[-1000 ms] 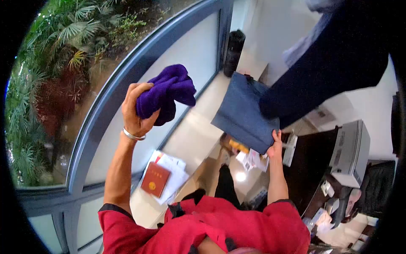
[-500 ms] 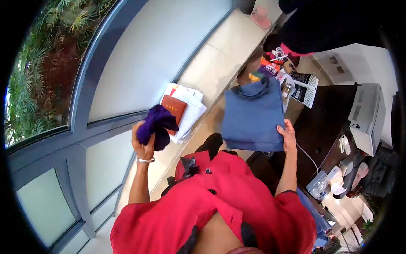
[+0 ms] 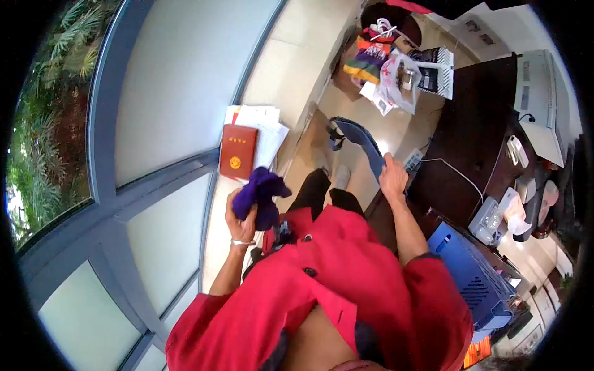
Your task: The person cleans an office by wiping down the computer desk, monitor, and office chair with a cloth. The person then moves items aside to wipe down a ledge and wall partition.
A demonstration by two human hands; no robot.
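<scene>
Bunched in my left hand [image 3: 242, 217] is a dark purple cloth [image 3: 261, 193], its folds sticking up past the fingers. Just beyond it, a brown booklet [image 3: 237, 148] with gold markings lies on loose papers [image 3: 271, 137] on the window ledge. My right hand [image 3: 393, 178] grips one edge of a blue fabric bag [image 3: 362, 137]. The bag appears nearly edge-on as a narrow curved strip, with its dark handles [image 3: 335, 135] at the far end. Its broad faces are out of sight.
Window frames run along the left. Ahead on the floor stand a colourful bag [image 3: 370, 60] and a white plastic bag [image 3: 399, 80]. To the right is a dark desk [image 3: 455, 151] with a white cable and a phone [image 3: 517, 151]. A blue file rack [image 3: 467, 269] sits near my right elbow.
The blue bag has turned from broad face to edge-on, my right hand shifting left and slightly nearer. My left hand with the purple cloth has moved right, uncovering the booklet.
</scene>
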